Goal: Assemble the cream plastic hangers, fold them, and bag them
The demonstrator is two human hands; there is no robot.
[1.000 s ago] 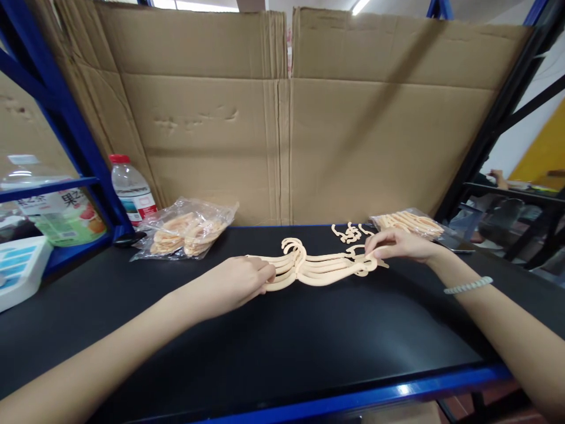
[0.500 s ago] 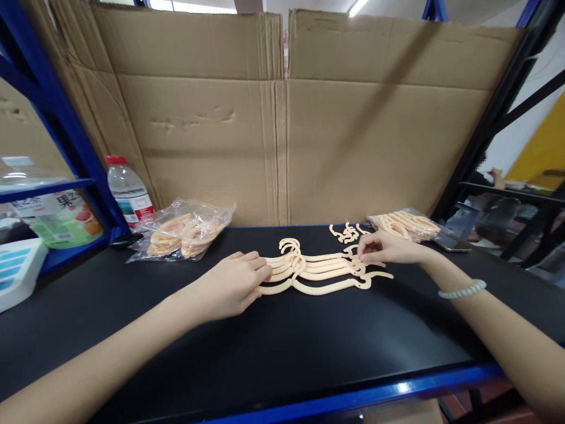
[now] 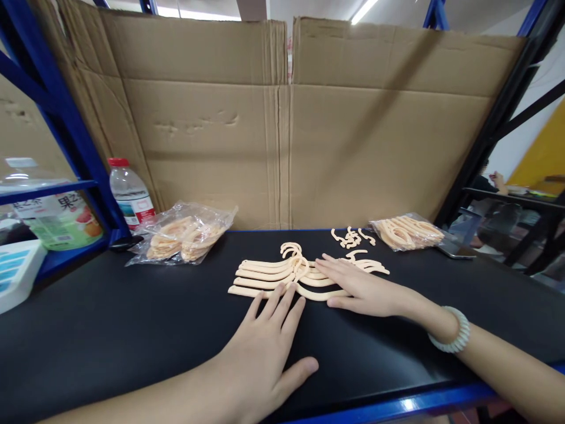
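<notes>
The left hand point(image 3: 265, 347) lies flat on the black table point(image 3: 132, 330), fingers spread, tips just touching the near edge of the hangers point(image 3: 282, 274). The right hand point(image 3: 357, 288) lies flat too, fingers apart, on top of the right half of the hangers. They lie fanned out in the middle of the table. Behind them are small hooks point(image 3: 351, 237), two bags of hangers point(image 3: 185, 232) point(image 3: 406, 231), and a water bottle point(image 3: 130, 191).
</notes>
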